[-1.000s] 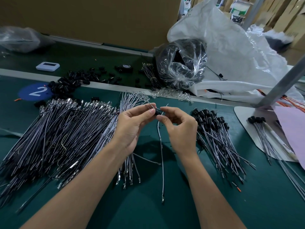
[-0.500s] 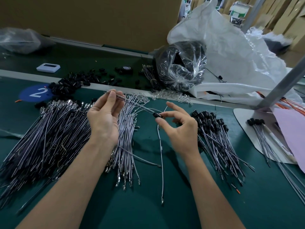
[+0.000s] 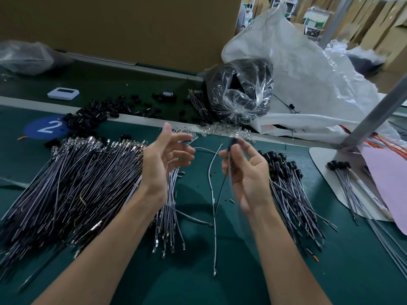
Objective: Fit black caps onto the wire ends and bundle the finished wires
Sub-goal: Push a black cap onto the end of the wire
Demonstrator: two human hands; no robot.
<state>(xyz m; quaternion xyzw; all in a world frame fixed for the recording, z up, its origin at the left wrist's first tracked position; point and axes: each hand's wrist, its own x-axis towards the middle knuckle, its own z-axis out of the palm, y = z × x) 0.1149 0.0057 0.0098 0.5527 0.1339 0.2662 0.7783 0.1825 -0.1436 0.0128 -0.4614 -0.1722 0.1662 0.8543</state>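
**Cap fitted, wire in R hand, finished pile close by**

The green table (image 3: 198, 287) fills the lower frame. Stock is laid out left to right, prob. so work flows one way. A big white sack (image 3: 304, 69) slumps upper right, clear of the work area.

The heap of bare wires (image 3: 72, 183) fans over the left side, metal ends up-frame, w/in easy reach of the left hand (image 3: 163, 166). The finished pile (image 3: 293, 201) lies right of ctr, caps at its upper end, just beside the right hand (image 3: 246, 172). That's likely the drop spot.

A clear bag of caps (image 3: 240, 93) sits upper ctr against the sack. Loose caps (image 3: 88, 119) are scattered upper left along the rail, prob. tipped out for quick picking.

- **Left hand:** ctr frame, palm up, fingers relaxed and spread, holding nothing I can make out. A pale strand (image 3: 204, 150) curves just off its fingertips, contact unclear.
- **Right hand:** blurred, but thumb and forefinger seem to pinch the capped wire (image 3: 221, 192) just under its cap (image 3: 234, 141), w/ the rest hanging toward the table. Gripping high prob. keeps the cap end steady.

A single pale wire (image 3: 211, 186) lies on the table btwn the arms.

This wire looks done. The next move is prob. laying it on the finished pile, caps aligned, so bundling goes easier.
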